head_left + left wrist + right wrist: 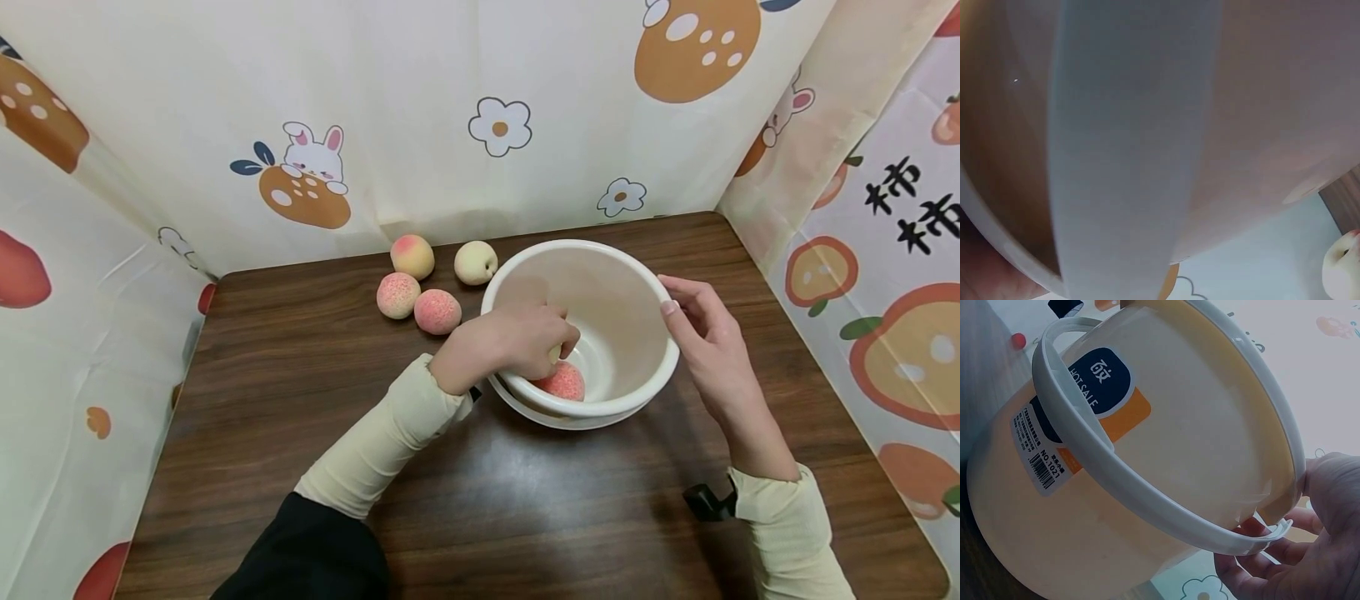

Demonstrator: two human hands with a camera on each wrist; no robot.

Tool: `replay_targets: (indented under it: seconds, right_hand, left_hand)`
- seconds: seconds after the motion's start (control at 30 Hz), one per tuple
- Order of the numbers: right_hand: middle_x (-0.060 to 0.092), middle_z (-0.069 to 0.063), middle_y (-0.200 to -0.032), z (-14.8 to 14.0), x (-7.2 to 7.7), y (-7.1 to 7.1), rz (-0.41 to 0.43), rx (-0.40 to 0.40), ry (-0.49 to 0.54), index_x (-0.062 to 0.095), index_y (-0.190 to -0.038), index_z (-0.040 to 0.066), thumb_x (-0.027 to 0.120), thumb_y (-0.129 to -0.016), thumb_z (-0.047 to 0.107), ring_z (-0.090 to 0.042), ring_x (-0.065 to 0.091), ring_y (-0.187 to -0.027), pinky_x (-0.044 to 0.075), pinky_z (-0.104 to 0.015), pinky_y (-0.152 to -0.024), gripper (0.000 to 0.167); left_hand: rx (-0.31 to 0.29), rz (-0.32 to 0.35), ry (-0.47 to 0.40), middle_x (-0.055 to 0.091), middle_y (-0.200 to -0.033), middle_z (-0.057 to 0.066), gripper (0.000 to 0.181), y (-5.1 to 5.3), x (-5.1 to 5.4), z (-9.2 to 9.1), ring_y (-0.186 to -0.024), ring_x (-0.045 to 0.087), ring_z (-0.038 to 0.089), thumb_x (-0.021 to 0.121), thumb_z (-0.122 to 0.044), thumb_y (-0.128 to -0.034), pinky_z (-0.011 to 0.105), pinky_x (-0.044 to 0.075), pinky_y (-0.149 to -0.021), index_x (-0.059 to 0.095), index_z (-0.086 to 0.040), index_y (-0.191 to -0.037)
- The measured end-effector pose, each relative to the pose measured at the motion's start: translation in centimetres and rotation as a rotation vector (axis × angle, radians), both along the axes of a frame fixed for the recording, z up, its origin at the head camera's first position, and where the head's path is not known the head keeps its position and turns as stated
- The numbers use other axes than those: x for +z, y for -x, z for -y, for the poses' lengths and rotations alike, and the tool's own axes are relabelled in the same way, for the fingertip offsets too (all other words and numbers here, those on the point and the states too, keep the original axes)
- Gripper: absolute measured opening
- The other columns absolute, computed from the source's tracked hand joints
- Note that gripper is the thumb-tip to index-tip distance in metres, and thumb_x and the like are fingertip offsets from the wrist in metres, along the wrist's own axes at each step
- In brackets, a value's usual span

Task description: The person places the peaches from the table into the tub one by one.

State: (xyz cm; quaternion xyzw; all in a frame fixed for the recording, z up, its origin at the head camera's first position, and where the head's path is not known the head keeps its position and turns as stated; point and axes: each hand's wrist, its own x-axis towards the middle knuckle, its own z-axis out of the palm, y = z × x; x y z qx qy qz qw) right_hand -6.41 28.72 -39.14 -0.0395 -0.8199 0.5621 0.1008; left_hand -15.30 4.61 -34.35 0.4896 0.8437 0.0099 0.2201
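Observation:
A white bucket (615, 325) stands on the table, its handle lowered around the near side. My left hand (517, 340) reaches over the rim into it, fingers curled around a pale peach (555, 353) that is mostly hidden. Just below those fingers, a pink peach (564, 383) lies inside the bucket. At the right side my right hand (708, 350) grips the rim, thumb on top; the right wrist view shows this hand (1310, 537) with its fingers at the handle (1141, 494) joint. The left wrist view is mostly filled by the bucket (1272, 112) and its handle (1129, 150).
Left of the bucket on the wooden table (300, 375) are a yellow-pink peach (412, 256), a pale peach (476, 262) and two pink speckled peaches (398, 295), (437, 312). A printed curtain (420, 125) hangs behind the table and along both sides.

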Motion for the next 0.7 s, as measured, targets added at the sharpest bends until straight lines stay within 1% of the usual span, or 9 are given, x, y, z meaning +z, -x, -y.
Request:
replay_targets:
  seconds: [0.23,0.4,0.53,0.7]
  right_hand:
    - [0.064,0.01,-0.119,-0.02,-0.07,0.0,-0.005,0.007,0.01,0.053,-0.148,0.007,0.055,-0.107,0.017,-0.009,0.063,-0.1,0.056,-0.014,-0.075,0.042]
    - [0.065,0.009,-0.119,-0.02,-0.11,0.0,-0.011,0.009,0.024,0.054,-0.148,0.007,0.056,-0.107,0.016,-0.009,0.063,-0.1,0.056,-0.014,-0.075,0.042]
    - [0.065,0.009,-0.119,-0.04,-0.13,0.01,-0.012,0.01,0.035,0.054,-0.147,0.007,0.056,-0.107,0.016,-0.009,0.062,-0.1,0.055,-0.013,-0.075,0.042]
    - [0.065,0.009,-0.118,-0.05,-0.15,0.02,-0.011,0.005,0.034,0.054,-0.147,0.007,0.056,-0.107,0.016,-0.01,0.062,-0.1,0.055,-0.013,-0.075,0.042]
  left_hand:
    - [0.005,0.016,0.008,0.064,-0.117,0.003,0.015,0.0,-0.02,-0.07,-0.11,0.056,0.027,0.066,-0.025,-0.0951,0.035,0.047,-0.094,0.072,-0.021,-0.108]
    - [0.005,0.022,0.016,0.063,-0.117,0.002,0.015,0.02,-0.03,-0.12,-0.109,0.056,0.027,0.063,-0.025,-0.0951,0.035,0.047,-0.093,0.072,-0.022,-0.108]
    - [0.005,0.022,0.021,0.063,-0.118,0.003,0.021,0.09,0.01,-0.1,-0.108,0.056,0.026,0.062,-0.022,-0.0949,0.034,0.047,-0.092,0.071,-0.022,-0.113]
    - [0.013,0.017,0.007,0.061,-0.117,0.003,0.025,0.17,0.23,0.02,-0.107,0.057,0.026,0.057,-0.022,-0.0984,0.035,0.048,-0.091,0.068,-0.021,-0.121]
